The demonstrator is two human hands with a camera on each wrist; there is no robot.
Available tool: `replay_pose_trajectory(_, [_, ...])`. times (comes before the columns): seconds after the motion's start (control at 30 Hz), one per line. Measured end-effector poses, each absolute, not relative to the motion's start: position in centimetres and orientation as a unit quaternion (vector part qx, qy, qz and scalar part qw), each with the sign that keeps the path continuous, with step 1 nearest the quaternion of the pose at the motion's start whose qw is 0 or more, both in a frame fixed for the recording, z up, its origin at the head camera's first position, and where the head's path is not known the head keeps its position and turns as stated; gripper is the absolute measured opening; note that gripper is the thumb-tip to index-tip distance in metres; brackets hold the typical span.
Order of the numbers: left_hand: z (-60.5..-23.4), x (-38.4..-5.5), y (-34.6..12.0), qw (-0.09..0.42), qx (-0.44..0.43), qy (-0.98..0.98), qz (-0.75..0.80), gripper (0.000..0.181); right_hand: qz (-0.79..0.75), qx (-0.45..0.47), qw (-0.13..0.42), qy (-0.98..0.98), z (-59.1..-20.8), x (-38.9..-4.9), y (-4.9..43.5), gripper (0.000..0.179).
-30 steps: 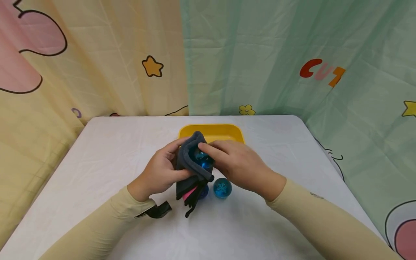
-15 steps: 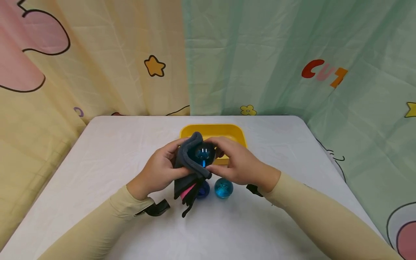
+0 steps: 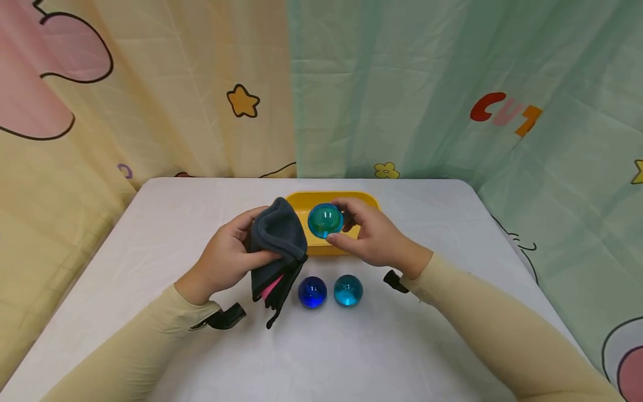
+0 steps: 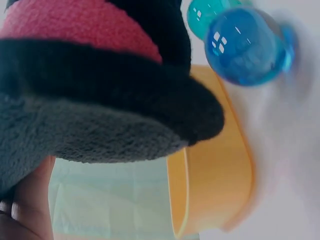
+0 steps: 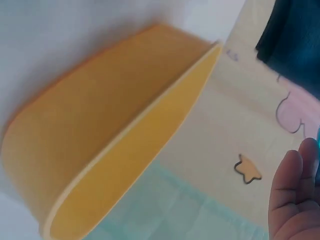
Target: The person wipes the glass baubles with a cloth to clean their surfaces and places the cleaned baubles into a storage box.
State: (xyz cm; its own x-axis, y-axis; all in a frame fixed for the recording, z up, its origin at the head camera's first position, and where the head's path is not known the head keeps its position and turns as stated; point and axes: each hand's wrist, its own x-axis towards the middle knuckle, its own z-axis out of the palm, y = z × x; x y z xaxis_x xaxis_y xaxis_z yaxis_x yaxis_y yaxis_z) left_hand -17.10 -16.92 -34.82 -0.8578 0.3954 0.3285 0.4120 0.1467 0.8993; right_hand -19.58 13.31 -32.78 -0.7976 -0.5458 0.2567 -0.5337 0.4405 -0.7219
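A folded dark grey cloth (image 3: 279, 234) with black edging and a pink patch is gripped by my left hand (image 3: 226, 257), thumb in front and fingers behind. My right hand (image 3: 374, 231) pinches a clear blue-green ball (image 3: 325, 220) between thumb and fingers, held up in front of the yellow tray. Below it on the table lie a dark blue ball (image 3: 312, 292) and a light blue ball (image 3: 348, 290), side by side. In the left wrist view the cloth (image 4: 100, 125) fills much of the picture. Most of the right hand (image 5: 295, 200) is cut off in the right wrist view.
The yellow tray (image 3: 331, 250) stands on the white-covered table (image 3: 201, 357), behind the two balls. Patterned curtains (image 3: 382, 84) hang behind the table and along both sides. A black strap (image 3: 226, 317) sticks out from the left wrist.
My right hand has drawn the blue-green ball out of the cloth and away to the right. The left hand has shifted left with the cloth, uncovering the dark blue ball.
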Motion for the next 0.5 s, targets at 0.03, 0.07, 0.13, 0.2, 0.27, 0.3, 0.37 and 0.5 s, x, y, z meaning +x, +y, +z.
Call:
replay_pose_trajectory(0.03, [-34.9,-17.1,-17.3,0.01,-0.266,-0.76,-0.593,0.071,-0.414,-0.318,0.003,0.853,-32.8,-20.0,13.4,0.054])
replay_pose_trajectory(0.07, [-34.9,-17.1,-17.6,0.014,-0.264,-0.763,-0.59,0.07,-0.403,-0.317,0.001,0.859,-32.8,-20.5,13.5,0.054])
replay_pose_trajectory(0.13, [-34.9,-17.1,-18.3,0.021,-0.261,-0.767,-0.585,0.069,-0.375,-0.315,-0.001,0.872,-32.9,-21.6,13.6,0.053])
replay_pose_trajectory(0.2, [-35.0,-17.0,-19.0,0.029,-0.256,-0.773,-0.58,0.069,-0.347,-0.312,0.009,0.884,-32.9,-22.7,13.6,0.052])
replay_pose_trajectory(0.27, [-35.0,-16.9,-19.7,0.037,-0.25,-0.778,-0.575,0.07,-0.319,-0.308,0.026,0.896,-32.7,-23.8,13.5,0.05])
replay_pose_trajectory(0.3, [-35.0,-16.9,-20.0,0.042,-0.249,-0.781,-0.571,0.069,-0.303,-0.305,0.035,0.902,-32.7,-24.4,13.3,0.05])
replay_pose_trajectory(0.37, [-35.1,-16.7,-20.5,0.054,-0.246,-0.787,-0.563,0.07,-0.274,-0.303,0.054,0.911,-32.5,-25.5,13.0,0.049])
replay_pose_trajectory(0.5, [-35.2,-16.4,-21.2,0.069,-0.246,-0.788,-0.561,0.07,-0.219,-0.301,0.096,0.923,-32.3,-27.6,11.9,0.049])
